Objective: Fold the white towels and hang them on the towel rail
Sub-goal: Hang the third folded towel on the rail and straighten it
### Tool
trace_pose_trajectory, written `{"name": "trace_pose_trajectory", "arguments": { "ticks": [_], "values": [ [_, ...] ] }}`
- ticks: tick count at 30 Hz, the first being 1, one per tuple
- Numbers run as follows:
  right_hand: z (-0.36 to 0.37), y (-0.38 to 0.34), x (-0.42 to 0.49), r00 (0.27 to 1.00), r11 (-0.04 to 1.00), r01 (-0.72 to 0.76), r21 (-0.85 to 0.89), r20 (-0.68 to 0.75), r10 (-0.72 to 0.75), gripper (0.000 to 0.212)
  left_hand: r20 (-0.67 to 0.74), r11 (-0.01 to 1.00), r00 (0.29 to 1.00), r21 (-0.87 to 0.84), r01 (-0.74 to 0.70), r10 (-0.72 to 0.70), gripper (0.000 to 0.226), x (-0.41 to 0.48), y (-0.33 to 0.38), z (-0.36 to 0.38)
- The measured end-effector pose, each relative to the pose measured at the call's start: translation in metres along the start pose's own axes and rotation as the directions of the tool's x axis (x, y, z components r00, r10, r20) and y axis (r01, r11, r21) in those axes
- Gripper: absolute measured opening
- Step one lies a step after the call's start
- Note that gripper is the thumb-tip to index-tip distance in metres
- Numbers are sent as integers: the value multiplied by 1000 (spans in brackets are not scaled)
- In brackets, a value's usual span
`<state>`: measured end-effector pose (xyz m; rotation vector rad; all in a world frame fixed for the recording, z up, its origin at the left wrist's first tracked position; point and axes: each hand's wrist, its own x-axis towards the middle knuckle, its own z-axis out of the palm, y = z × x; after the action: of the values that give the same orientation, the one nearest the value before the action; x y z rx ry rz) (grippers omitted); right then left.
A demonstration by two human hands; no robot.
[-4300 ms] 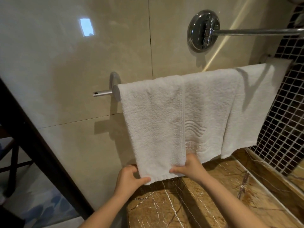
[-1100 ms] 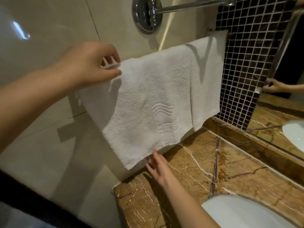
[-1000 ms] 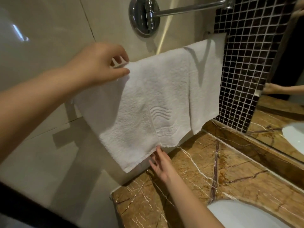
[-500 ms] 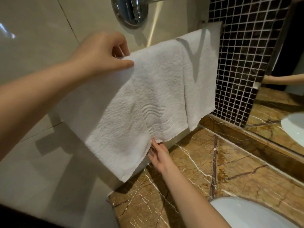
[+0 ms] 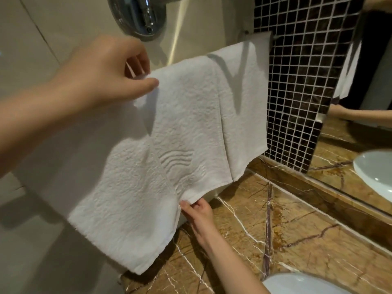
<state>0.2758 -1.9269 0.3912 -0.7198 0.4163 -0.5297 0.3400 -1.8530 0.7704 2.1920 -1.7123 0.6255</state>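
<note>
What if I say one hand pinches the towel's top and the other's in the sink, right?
No. The left hand does pinch the towel at its top, but the right hand holds its bottom edge, not in the sink. The head view shows it.

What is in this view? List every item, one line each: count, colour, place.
white towels: three overlapping panels, white, hanging centre
wall tiles: several, beige, left and behind
chrome wall mount: one, silver, top centre
mosaic tiles: many, dark brown, right of towels
mirror: one, reflective, right edge
countertop: one, brown veined marble, below towels
basin: one, white, bottom right
left hand: one, pinches front towel's top edge
right hand: one, pinches middle towel's bottom hem
</note>
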Motion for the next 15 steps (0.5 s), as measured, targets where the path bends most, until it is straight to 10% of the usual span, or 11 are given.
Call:
{"name": "trace_pose_trajectory", "arguments": {
  "ticks": [6,15],
  "values": [
    [-60,-55,31,991,942,-54,332,-95,91,97,-26,992,991,3,-129,129,40,37,26,23],
    [-57,-102,67,998,954,-23,299,-51,40,68,-71,976,978,107,-187,196,29,88,39,63]
  ]
}}
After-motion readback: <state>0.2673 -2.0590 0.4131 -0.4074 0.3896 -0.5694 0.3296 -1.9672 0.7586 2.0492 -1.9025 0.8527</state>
